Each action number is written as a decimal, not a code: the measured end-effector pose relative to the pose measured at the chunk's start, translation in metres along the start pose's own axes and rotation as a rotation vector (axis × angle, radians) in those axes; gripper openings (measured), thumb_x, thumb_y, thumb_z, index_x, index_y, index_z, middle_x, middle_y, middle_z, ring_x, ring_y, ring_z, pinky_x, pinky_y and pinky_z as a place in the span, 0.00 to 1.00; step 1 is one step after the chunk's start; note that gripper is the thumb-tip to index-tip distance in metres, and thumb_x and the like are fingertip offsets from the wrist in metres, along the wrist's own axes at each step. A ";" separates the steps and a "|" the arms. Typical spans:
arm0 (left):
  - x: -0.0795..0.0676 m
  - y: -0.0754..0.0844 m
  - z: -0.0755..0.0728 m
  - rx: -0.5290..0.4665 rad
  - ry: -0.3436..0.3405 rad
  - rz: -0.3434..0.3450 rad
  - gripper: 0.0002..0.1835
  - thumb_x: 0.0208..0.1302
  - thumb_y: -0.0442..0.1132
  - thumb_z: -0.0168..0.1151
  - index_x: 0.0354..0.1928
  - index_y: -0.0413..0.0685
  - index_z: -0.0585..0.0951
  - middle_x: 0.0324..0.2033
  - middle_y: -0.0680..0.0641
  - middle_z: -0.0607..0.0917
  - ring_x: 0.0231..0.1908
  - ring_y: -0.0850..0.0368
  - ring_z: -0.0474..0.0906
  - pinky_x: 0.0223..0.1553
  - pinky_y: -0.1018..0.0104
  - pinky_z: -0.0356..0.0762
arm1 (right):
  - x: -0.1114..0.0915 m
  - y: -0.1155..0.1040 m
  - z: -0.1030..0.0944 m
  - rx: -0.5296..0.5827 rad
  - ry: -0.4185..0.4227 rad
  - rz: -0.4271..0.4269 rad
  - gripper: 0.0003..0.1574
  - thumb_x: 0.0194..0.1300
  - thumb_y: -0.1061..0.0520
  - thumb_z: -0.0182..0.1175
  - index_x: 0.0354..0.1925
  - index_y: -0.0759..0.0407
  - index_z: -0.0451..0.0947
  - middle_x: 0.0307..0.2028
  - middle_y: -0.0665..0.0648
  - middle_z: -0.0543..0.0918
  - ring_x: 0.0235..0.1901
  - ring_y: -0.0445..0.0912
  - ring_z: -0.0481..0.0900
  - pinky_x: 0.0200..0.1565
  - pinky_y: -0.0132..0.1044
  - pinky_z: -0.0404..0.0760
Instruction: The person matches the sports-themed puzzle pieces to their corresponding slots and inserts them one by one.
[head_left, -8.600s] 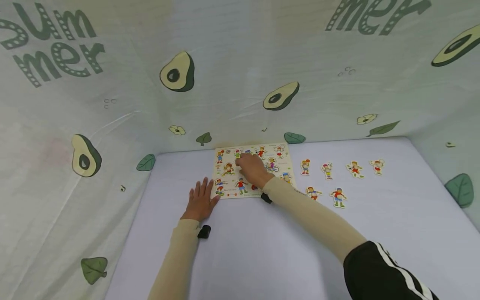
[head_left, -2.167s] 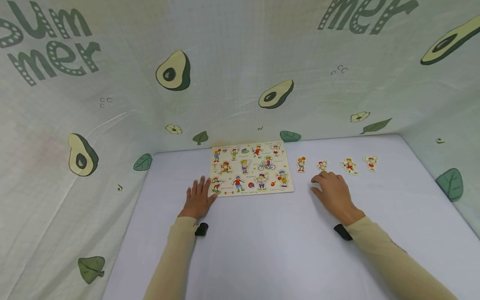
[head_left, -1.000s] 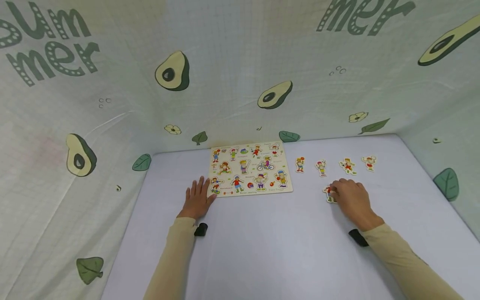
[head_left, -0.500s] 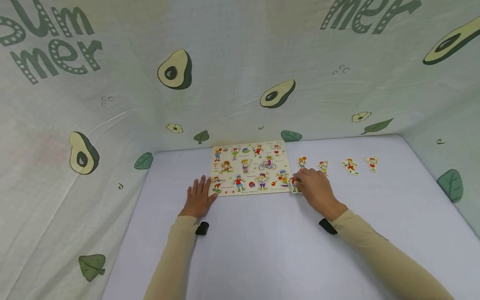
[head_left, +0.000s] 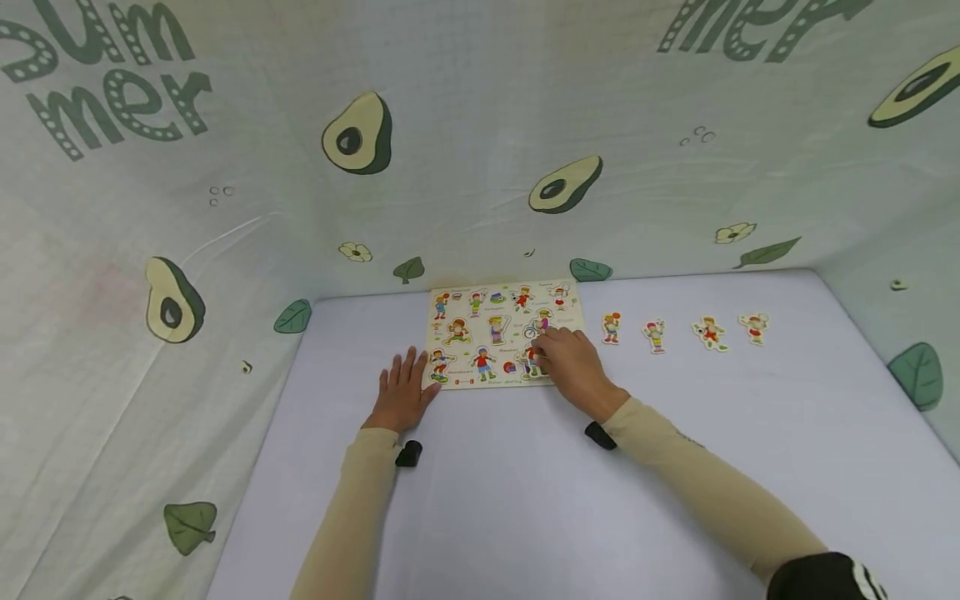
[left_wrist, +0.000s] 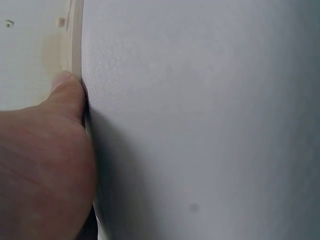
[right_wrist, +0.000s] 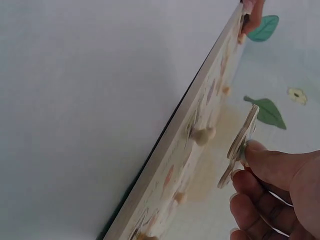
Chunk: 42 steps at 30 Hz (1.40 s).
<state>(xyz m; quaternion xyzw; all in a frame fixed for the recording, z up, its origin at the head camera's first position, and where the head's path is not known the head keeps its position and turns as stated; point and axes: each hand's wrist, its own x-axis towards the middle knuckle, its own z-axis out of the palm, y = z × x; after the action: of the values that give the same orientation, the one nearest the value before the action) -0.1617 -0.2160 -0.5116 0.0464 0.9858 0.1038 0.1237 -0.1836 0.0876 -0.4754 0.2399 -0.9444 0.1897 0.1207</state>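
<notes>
In the head view, a wooden peg puzzle board printed with sports figures lies at the back of the table. My right hand holds a puzzle piece of a red-shirted figure over the lower right of the board. The right wrist view shows thumb and fingers pinching this thin wooden piece, tilted and apart from the board's surface. My left hand lies flat with fingers spread beside the board's left edge. Up close in the left wrist view, its thumb rests on the board's corner.
Right of the board lie several loose pieces in a row: a figure with a ball, one in a pink cap, a soccer player and a small figure. A printed curtain rises behind the table.
Two loose pieces have left the lower row on the right. My right hand picked up the red-shirted one and carried it left, over the board. My left hand stayed put.
</notes>
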 end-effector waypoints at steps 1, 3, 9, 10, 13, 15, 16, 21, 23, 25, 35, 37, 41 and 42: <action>0.000 -0.001 0.001 -0.001 -0.003 0.000 0.37 0.71 0.56 0.41 0.73 0.48 0.43 0.72 0.42 0.38 0.69 0.41 0.30 0.65 0.42 0.31 | 0.002 -0.003 0.002 0.000 -0.006 -0.003 0.11 0.55 0.57 0.68 0.37 0.57 0.80 0.34 0.50 0.81 0.38 0.47 0.75 0.40 0.41 0.70; 0.001 -0.002 0.002 -0.001 -0.001 0.001 0.36 0.71 0.56 0.41 0.73 0.48 0.43 0.72 0.42 0.38 0.69 0.41 0.30 0.65 0.43 0.31 | 0.007 -0.008 0.007 -0.007 -0.015 -0.013 0.11 0.55 0.56 0.68 0.38 0.56 0.81 0.35 0.50 0.81 0.40 0.46 0.76 0.42 0.41 0.71; 0.000 -0.001 0.002 0.000 0.009 0.002 0.36 0.71 0.55 0.41 0.73 0.48 0.44 0.72 0.42 0.39 0.69 0.41 0.31 0.65 0.43 0.31 | 0.022 -0.025 0.018 -0.002 -0.043 -0.049 0.10 0.55 0.56 0.68 0.37 0.56 0.81 0.32 0.50 0.80 0.37 0.46 0.77 0.44 0.42 0.72; 0.000 -0.001 0.002 0.004 0.007 0.000 0.36 0.71 0.56 0.41 0.73 0.48 0.43 0.72 0.43 0.39 0.69 0.41 0.30 0.65 0.43 0.30 | 0.024 -0.027 0.020 0.001 -0.049 -0.050 0.09 0.55 0.56 0.68 0.36 0.56 0.81 0.32 0.50 0.79 0.36 0.46 0.77 0.44 0.42 0.72; 0.002 -0.004 0.005 0.003 0.012 0.001 0.37 0.71 0.56 0.40 0.73 0.49 0.43 0.72 0.43 0.38 0.69 0.41 0.30 0.65 0.43 0.29 | 0.030 -0.033 0.027 -0.008 -0.071 -0.047 0.07 0.56 0.56 0.67 0.34 0.54 0.81 0.31 0.49 0.79 0.34 0.46 0.76 0.45 0.43 0.72; 0.003 -0.006 0.007 -0.002 0.012 -0.003 0.37 0.71 0.57 0.40 0.73 0.50 0.43 0.72 0.44 0.38 0.69 0.42 0.29 0.65 0.43 0.29 | 0.034 -0.037 0.031 -0.017 -0.089 -0.044 0.06 0.56 0.55 0.67 0.33 0.53 0.80 0.31 0.49 0.79 0.34 0.46 0.75 0.43 0.42 0.72; 0.004 -0.006 0.008 -0.004 0.008 -0.005 0.37 0.71 0.57 0.40 0.73 0.50 0.42 0.72 0.44 0.37 0.69 0.42 0.29 0.65 0.44 0.28 | 0.035 -0.039 0.033 -0.019 -0.095 -0.044 0.06 0.56 0.55 0.67 0.32 0.53 0.79 0.31 0.48 0.79 0.33 0.46 0.74 0.42 0.41 0.72; 0.005 -0.007 0.010 -0.006 -0.010 -0.009 0.37 0.71 0.58 0.38 0.73 0.51 0.41 0.72 0.45 0.35 0.69 0.43 0.26 0.65 0.44 0.26 | 0.041 -0.045 0.040 -0.018 -0.102 -0.049 0.07 0.55 0.55 0.68 0.29 0.53 0.78 0.30 0.48 0.78 0.32 0.45 0.73 0.36 0.40 0.69; 0.005 -0.007 0.010 -0.004 -0.010 -0.006 0.37 0.71 0.58 0.37 0.73 0.51 0.40 0.72 0.46 0.34 0.69 0.43 0.26 0.65 0.44 0.27 | 0.043 -0.047 0.043 -0.027 -0.104 -0.056 0.07 0.55 0.55 0.68 0.28 0.53 0.77 0.29 0.48 0.78 0.32 0.46 0.74 0.35 0.40 0.69; 0.005 -0.007 0.010 -0.007 -0.005 -0.001 0.37 0.71 0.58 0.37 0.73 0.51 0.41 0.72 0.45 0.34 0.69 0.43 0.26 0.65 0.44 0.27 | 0.045 -0.048 0.046 -0.043 -0.112 -0.068 0.06 0.56 0.56 0.67 0.29 0.53 0.78 0.30 0.49 0.78 0.34 0.46 0.74 0.37 0.40 0.69; 0.001 -0.004 0.006 -0.010 0.026 0.012 0.37 0.71 0.57 0.40 0.73 0.50 0.44 0.72 0.43 0.38 0.69 0.41 0.30 0.65 0.43 0.30 | 0.050 -0.052 0.057 -0.118 -0.131 -0.105 0.05 0.58 0.58 0.64 0.36 0.54 0.81 0.36 0.51 0.81 0.40 0.47 0.76 0.41 0.40 0.71; 0.003 -0.006 0.008 -0.005 0.019 0.008 0.37 0.71 0.57 0.40 0.73 0.51 0.43 0.72 0.44 0.37 0.69 0.42 0.29 0.65 0.43 0.29 | 0.051 -0.054 0.058 -0.121 -0.142 -0.109 0.05 0.58 0.57 0.64 0.36 0.54 0.81 0.36 0.51 0.81 0.40 0.47 0.76 0.40 0.40 0.71; 0.007 -0.010 0.012 0.009 0.007 0.007 0.37 0.71 0.59 0.37 0.73 0.52 0.41 0.72 0.45 0.35 0.69 0.43 0.28 0.65 0.44 0.29 | 0.051 -0.056 0.057 -0.127 -0.164 -0.106 0.05 0.59 0.57 0.64 0.36 0.54 0.81 0.36 0.51 0.82 0.40 0.47 0.76 0.40 0.40 0.71; 0.007 -0.010 0.013 0.011 0.007 0.009 0.37 0.71 0.59 0.37 0.73 0.52 0.40 0.72 0.45 0.35 0.69 0.43 0.28 0.65 0.43 0.29 | 0.051 -0.056 0.057 -0.134 -0.169 -0.102 0.05 0.59 0.57 0.64 0.36 0.53 0.82 0.36 0.51 0.82 0.40 0.47 0.76 0.41 0.40 0.71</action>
<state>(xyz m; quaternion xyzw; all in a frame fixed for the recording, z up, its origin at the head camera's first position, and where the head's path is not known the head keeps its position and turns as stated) -0.1661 -0.2226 -0.5277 0.0512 0.9865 0.0990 0.1197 -0.2069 -0.0023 -0.4935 0.2942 -0.9483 0.0988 0.0661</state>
